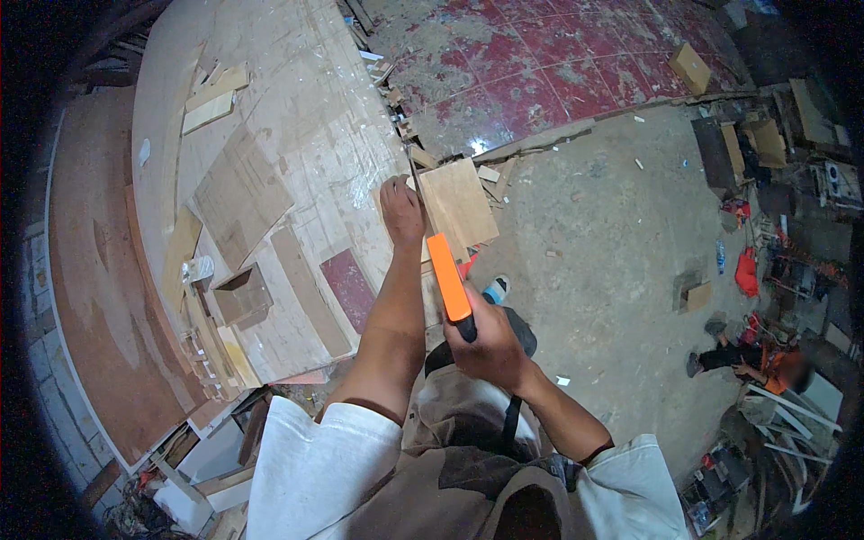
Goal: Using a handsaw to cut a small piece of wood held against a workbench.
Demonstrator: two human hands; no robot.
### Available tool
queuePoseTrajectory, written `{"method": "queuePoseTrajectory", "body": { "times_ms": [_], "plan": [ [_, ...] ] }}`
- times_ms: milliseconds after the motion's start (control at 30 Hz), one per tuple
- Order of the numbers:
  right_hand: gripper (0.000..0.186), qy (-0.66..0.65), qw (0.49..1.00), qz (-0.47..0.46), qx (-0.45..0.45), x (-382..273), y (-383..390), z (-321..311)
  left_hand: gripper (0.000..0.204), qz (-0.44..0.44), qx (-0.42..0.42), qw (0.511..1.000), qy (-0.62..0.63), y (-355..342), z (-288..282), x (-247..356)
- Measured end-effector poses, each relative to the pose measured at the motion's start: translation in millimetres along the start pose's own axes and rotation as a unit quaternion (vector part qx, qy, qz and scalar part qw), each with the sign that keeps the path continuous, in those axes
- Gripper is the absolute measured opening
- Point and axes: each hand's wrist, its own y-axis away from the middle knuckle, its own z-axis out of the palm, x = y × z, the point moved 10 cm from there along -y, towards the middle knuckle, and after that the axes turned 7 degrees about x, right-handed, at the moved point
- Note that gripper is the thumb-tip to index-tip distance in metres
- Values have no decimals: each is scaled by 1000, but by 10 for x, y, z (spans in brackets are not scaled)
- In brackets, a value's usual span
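Note:
My right hand (486,333) grips the black-and-orange handle of a hand saw (448,274), whose thin blade points away from me along a light plywood board (459,198) at the edge of the pale worktable. Just left of the blade, my left hand (401,209) bears on the board's left part, fingers bent over it; their tips are partly hidden. A maroon panel (346,290) and a long narrow board (309,290) lie on the table to the left of my arms.
Loose boards (243,193), an open box (243,297) and offcuts lie on the worktable (297,99). Beyond are a maroon tiled platform (549,67) and a long brown sheet (117,270). Another person (774,364) sits low at the right among clutter, near a red bag (745,270).

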Motion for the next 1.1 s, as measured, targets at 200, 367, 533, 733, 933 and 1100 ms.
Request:
{"method": "queuePoseTrajectory", "body": {
  "times_ms": [200, 367, 533, 733, 933, 1100],
  "plan": [
    [21, -32, 996, 38, 71, 214, -530, -123, 26, 5, 22, 1000, -10, -26, 9, 66],
    [21, -6, 998, 9, 60, 90, -515, -64, 26, 4, 18, 1000, -8, 11, 44, 64],
    [30, 36, 998, -6, 59, -3, -105, -2, 26, 3, 12, 1000, -10, -1, 22, -41],
    [32, 2, 998, 28, 63, 345, -496, -36, 26, 6, 40, 999, 1, -25, -49, 135],
    [34, 7, 998, 28, 58, 280, -579, 41, 26, 1, 15, 1000, -4, 11, 4, 50],
    [40, 6, 997, 71, 24, 219, -198, 111, 26, 30, 25, 999, -26, 8, 82, 58]
  ]
}}
